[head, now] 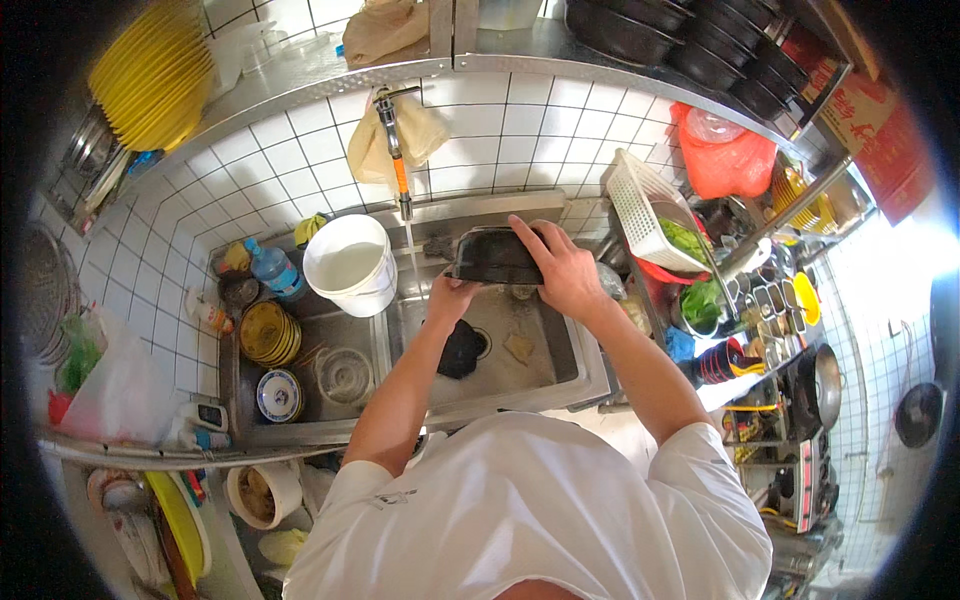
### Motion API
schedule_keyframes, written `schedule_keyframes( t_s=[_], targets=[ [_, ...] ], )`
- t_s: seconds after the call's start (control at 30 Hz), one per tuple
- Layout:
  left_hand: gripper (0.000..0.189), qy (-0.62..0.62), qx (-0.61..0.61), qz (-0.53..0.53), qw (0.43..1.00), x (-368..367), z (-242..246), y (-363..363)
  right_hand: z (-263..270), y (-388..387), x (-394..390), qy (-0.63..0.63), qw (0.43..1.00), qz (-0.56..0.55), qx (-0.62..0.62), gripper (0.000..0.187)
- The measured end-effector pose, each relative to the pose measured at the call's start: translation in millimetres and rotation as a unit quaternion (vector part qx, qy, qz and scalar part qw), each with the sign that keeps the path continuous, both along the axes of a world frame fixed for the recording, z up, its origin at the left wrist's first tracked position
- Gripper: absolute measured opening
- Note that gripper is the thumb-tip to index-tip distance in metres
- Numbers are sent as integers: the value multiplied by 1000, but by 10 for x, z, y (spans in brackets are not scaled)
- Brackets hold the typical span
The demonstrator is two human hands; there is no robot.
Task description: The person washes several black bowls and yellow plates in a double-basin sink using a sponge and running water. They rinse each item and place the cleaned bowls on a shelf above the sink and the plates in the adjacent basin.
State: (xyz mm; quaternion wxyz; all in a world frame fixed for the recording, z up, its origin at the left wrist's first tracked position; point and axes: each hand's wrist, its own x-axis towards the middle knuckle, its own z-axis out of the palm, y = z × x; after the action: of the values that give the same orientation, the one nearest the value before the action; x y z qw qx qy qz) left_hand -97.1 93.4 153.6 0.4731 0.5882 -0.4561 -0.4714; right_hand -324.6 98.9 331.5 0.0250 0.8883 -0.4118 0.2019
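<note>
Over the right sink basin (525, 375), a black bowl-like vessel (496, 256) is tilted on its side between my hands. My left hand (452, 300) grips its lower left edge, with some fingers hidden behind it. Across its right side lies my right hand (566, 274), fingers spread over the wall. A thin stream of water falls from the faucet (397, 157) just left of the vessel. Below, a black object (459, 351), perhaps a cloth or strainer, lies by the drain beside a pale brown scrap (520, 346).
A white plastic bucket (352, 262) stands left of the stream. Stacked yellow bowls (266, 330), a blue-patterned bowl (279, 395) and a clear round dish (343, 375) sit in the left basin. A white basket (652, 217) leans at right. Above runs a metal shelf (300, 94).
</note>
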Motion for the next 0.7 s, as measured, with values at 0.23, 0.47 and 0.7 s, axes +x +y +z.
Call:
schedule_keyframes(
  t_s=[0.23, 0.47, 0.7],
  targets=[
    [39, 50, 46, 157, 985, -251, 389, 50, 138, -149, -207, 32, 998, 57, -15, 101],
    [58, 112, -13, 228, 967, -275, 522, 73, 374, -229, -302, 4, 989, 132, -73, 97],
    [31, 166, -43, 258, 951, -313, 878, 24, 693, -193, -315, -15, 984, 159, -80, 96]
  ],
)
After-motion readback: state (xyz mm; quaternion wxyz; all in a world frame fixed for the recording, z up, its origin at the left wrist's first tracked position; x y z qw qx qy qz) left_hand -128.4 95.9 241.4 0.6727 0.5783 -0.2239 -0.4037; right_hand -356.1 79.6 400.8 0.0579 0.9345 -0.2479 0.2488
